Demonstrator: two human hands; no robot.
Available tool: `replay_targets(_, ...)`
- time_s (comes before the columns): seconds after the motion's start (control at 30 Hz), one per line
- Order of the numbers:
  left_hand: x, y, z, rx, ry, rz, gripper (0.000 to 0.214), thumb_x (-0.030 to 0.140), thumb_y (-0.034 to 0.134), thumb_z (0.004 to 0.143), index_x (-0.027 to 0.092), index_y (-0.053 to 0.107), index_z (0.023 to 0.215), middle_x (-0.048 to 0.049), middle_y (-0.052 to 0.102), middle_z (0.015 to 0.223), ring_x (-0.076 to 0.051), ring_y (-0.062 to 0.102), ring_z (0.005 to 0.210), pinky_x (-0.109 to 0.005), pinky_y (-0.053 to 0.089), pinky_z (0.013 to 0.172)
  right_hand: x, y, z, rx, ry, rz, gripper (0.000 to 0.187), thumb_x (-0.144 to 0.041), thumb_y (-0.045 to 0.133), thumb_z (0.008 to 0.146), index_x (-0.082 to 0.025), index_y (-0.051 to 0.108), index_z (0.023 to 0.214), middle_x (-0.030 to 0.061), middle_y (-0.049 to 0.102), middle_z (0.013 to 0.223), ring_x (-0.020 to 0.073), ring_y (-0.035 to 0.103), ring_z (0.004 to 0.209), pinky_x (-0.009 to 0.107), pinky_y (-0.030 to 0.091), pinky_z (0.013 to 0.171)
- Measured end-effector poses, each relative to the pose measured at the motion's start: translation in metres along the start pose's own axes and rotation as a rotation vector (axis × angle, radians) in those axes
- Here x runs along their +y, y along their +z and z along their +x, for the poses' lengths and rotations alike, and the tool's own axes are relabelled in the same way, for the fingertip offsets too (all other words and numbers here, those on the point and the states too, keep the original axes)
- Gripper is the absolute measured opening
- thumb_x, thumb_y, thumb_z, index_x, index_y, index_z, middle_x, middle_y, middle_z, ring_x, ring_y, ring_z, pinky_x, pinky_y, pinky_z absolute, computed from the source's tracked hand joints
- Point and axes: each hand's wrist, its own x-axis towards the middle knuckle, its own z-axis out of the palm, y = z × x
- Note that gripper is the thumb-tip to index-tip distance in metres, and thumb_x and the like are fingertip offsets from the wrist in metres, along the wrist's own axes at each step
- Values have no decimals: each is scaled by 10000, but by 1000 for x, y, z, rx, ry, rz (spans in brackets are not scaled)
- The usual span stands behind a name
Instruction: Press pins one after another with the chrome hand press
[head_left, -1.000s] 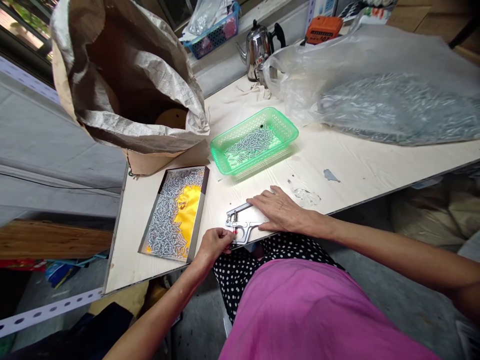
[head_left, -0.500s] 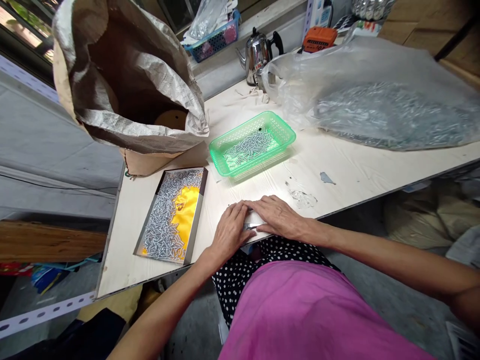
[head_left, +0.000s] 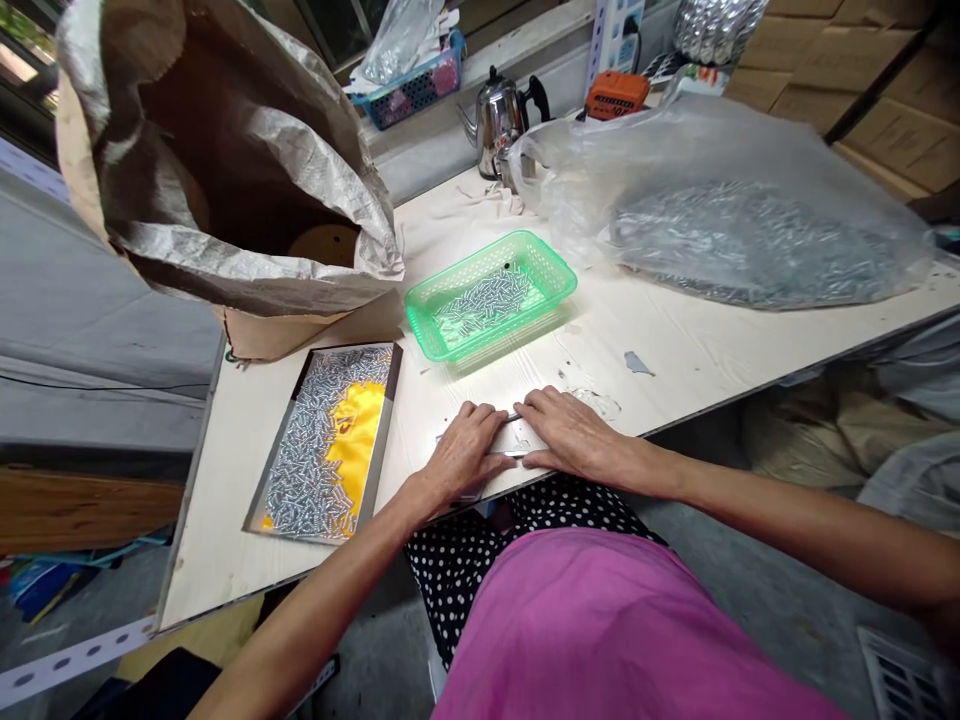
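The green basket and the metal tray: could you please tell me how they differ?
The green basket is perforated plastic with raised walls; the metal tray is shallow and shiny, with a yellow bottom. The tray looks longer and narrower than the basket. Both hold small silvery metal pieces.

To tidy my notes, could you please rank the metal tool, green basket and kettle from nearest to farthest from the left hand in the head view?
1. The metal tool, under the left hand, touching it.
2. The green basket, ahead of it.
3. The kettle, far back.
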Motion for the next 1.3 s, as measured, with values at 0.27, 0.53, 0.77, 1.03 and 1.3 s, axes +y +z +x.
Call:
replay_targets(0.27,-9,14,5,121,-7,-76,299,403,480,965,156,643,920,-70,595,874,-217,492,887,-334,423,774,10,7,20,-56,-113,18,199,-289,524,962,-134,606,869,73,591,857,193,505,818,304,382,742)
replay_targets(0.53,-6,17,-5,179,-8,-9,378,427,543,927,156,597,1186,-110,642,1075,-250,538,1004,-407,486,875,19,5,18,-35,-108,33,402,-460,623,885,-89,622,1040,125,591,990,230,513,916,336,411,801)
replay_targets(0.77,39,51,-40,374,-38,20,486,362,511,953,157,436,1388,-157,473,1454,-305,385,1387,-509,381,1116,27,-4,26,-26,-77,-36,304,-369,522,948,-140,660,1094,124,612,995,253,488,944,359,371,831)
replay_targets(1.03,53,68,-44,343,-26,-102,500,460,549,919,133,523,1298,-166,549,1389,-303,430,1364,-551,332,1139,28,-7,74,-28,-28,-140,142,-237,569,924,-147,673,890,91,654,932,236,498,935,340,323,785)
replay_targets(1.3,72,52,-63,447,168,-119,422,398,566,924,96,573,1218,-144,679,1150,-226,638,1079,-339,517,957,-60,11,91,-200,-590,-72,101,-281,616,904,-227,699,884,58,616,941,231,449,954,344,294,739)
